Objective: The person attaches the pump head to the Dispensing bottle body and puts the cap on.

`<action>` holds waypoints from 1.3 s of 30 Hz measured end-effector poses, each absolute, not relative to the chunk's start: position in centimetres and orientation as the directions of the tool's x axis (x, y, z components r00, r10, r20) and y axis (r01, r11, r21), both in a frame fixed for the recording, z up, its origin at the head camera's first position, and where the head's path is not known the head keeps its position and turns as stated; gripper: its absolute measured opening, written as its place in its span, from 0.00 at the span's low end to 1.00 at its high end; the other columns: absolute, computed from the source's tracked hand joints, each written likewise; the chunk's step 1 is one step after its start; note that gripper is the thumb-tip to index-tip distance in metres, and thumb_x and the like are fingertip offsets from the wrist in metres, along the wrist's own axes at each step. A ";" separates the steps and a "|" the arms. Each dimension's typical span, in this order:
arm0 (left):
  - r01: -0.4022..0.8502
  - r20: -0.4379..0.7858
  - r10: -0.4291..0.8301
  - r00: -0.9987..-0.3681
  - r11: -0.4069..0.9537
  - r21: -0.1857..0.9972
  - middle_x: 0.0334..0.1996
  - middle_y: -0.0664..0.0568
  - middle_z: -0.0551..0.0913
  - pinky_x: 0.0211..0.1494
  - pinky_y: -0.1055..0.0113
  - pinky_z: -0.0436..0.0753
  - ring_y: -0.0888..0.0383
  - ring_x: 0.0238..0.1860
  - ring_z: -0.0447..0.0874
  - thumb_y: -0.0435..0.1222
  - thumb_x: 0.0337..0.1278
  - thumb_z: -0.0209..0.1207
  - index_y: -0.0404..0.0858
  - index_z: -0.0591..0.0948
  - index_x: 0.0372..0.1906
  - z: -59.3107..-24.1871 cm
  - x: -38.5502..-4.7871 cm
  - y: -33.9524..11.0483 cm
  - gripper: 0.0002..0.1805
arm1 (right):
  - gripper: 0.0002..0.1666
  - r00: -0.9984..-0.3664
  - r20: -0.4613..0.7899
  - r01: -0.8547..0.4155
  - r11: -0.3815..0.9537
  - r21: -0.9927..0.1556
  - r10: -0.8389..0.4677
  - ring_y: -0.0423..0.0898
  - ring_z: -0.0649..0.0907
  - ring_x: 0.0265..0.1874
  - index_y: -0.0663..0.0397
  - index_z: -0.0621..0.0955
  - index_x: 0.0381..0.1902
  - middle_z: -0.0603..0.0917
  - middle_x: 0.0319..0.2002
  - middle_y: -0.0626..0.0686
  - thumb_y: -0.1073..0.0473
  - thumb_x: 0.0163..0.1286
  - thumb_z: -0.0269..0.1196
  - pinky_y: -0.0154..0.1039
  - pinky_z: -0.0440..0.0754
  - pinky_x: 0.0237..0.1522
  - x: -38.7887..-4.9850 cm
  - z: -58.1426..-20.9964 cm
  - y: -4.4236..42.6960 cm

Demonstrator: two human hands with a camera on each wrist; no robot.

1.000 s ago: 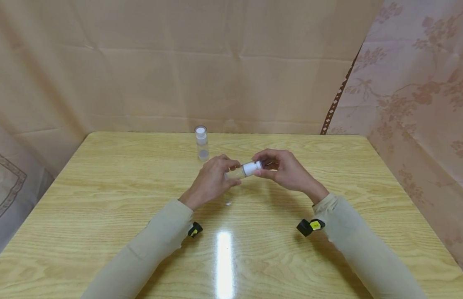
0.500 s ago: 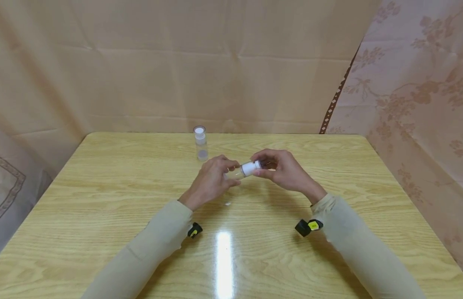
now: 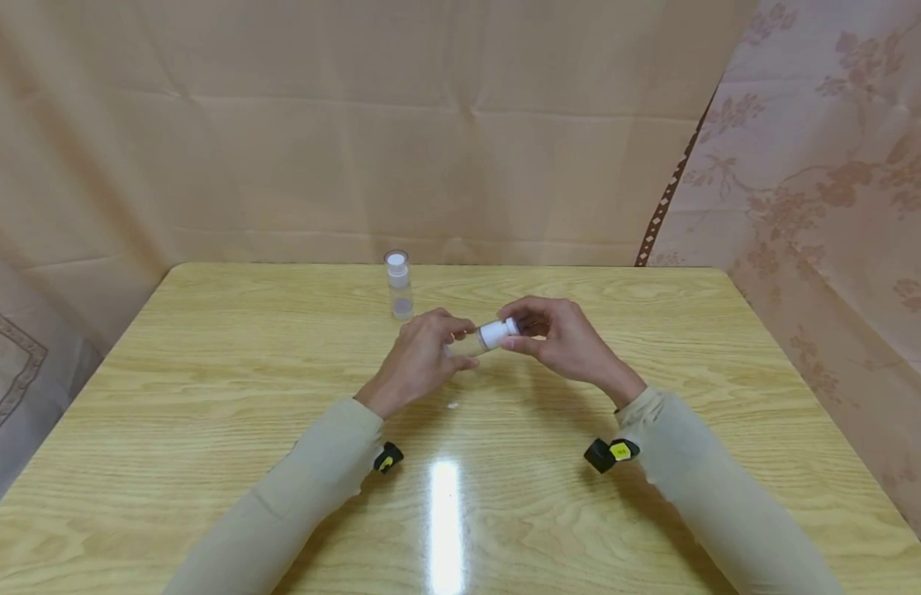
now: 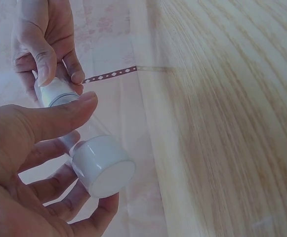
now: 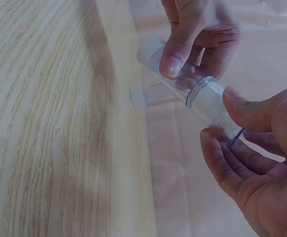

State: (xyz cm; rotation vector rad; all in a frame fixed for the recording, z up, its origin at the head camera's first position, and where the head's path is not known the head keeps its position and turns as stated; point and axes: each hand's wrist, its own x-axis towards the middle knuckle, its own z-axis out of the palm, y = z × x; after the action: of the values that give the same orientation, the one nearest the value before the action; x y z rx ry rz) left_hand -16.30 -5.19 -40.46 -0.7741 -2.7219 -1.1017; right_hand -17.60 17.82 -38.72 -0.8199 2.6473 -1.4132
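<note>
A clear bottle point(image 3: 496, 334) with a white collar is held tilted above the table between both hands. My left hand point(image 3: 419, 354) grips its transparent body, thumb on one side and fingers on the other. The white base point(image 4: 105, 168) sticks out past those fingers in the left wrist view. At the other end, my right hand point(image 3: 567, 340) pinches the clear cap point(image 5: 227, 126) over the white collar between thumb and fingers. Part of the cap is hidden by the right fingers. A second, similar bottle point(image 3: 399, 287) stands upright behind the left hand.
The wood-grain table point(image 3: 244, 364) stretches around the hands, with a beige curtain point(image 3: 319, 149) behind its far edge. A small white speck point(image 3: 453, 405) shows on the tabletop below the left hand. Patterned cloth point(image 3: 847, 207) hangs at the right.
Both hands keep their hold on the bottle. The right hand and bottle appear very slightly further left; otherwise the scene looks the same.
</note>
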 end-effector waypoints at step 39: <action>0.526 0.317 0.424 -0.848 0.604 0.598 0.42 0.42 0.87 0.43 0.56 0.83 0.44 0.43 0.84 0.33 0.45 0.78 0.34 0.88 0.49 -40.2 -16.2 -5.1 0.21 | 0.18 -0.851 0.176 -0.410 0.416 -0.811 -0.494 0.53 0.86 0.46 0.62 0.84 0.52 0.86 0.49 0.58 0.69 0.64 0.71 0.48 0.84 0.52 -17.8 -38.6 18.4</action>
State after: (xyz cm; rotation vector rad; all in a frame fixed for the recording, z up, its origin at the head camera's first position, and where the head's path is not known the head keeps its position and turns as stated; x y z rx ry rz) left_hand -16.16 -5.08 -40.18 -0.8001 -2.6839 -1.0709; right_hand -17.79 18.39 -38.58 -0.8219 2.5671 -1.4308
